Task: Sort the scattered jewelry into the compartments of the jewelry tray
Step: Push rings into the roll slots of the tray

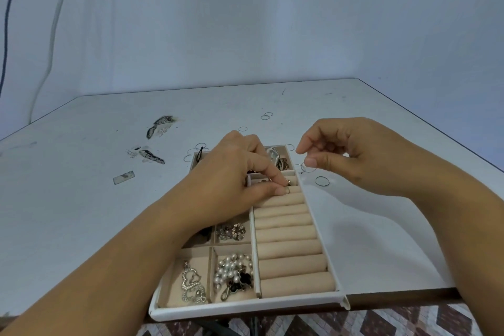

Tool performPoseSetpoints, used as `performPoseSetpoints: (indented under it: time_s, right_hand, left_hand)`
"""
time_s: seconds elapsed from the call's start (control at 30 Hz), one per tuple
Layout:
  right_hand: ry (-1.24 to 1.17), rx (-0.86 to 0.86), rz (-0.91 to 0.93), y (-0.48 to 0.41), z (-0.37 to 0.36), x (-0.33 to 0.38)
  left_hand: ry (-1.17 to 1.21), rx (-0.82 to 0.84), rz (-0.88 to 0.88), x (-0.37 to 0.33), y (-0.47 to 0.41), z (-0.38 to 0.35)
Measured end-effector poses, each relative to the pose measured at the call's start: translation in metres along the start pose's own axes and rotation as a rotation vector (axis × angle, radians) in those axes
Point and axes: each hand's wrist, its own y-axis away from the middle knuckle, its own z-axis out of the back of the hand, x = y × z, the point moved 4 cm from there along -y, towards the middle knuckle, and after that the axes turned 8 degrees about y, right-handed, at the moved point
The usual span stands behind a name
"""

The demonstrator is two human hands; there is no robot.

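The left hand is pinching a ring at the rolls of the tray, covering the middle compartments. The right hand is hovering curled over loose hoops on the tabletop; I cannot tell whether it is holding anything.

There were one left hand, one right hand, one tray, one heart pendant, one pearl cluster, one ring at the left fingertips, and roughly ten hoops outside the tray.

Before me, at the near edge of the grey table, lies the white rectangular jewelry tray; beige padded ring rolls fill its right half, and thin wire hoops lie right of it.
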Motion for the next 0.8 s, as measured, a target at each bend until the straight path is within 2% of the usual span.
performPoseSetpoints:
  time_s: [0.2,0.37,0.47,0.57,0.8]
  right_hand:
    - [-0.096,0.020,0.013,0.002,-0.002,0.005]
    - [-0.149,0.063,0.051,0.001,-0.015,0.013]
    - [-0.223,0.058,0.078,-0.001,-0.024,0.019]
    - [-0.257,0.063,0.096,-0.003,-0.034,0.024]
    - [-0.166,0.110,0.081,-0.004,-0.047,0.027]
  left_hand:
    - [-0.019,0.075,0.019,0.001,0.003,-0.001]
    - [0.025,-0.143,0.098,0.016,0.014,0.025]
    - [-0.025,-0.198,0.148,0.027,0.019,0.035]
    - [-0.060,-0.174,0.173,0.033,0.021,0.034]
    - [-0.016,-0.118,0.191,0.035,0.023,0.031]
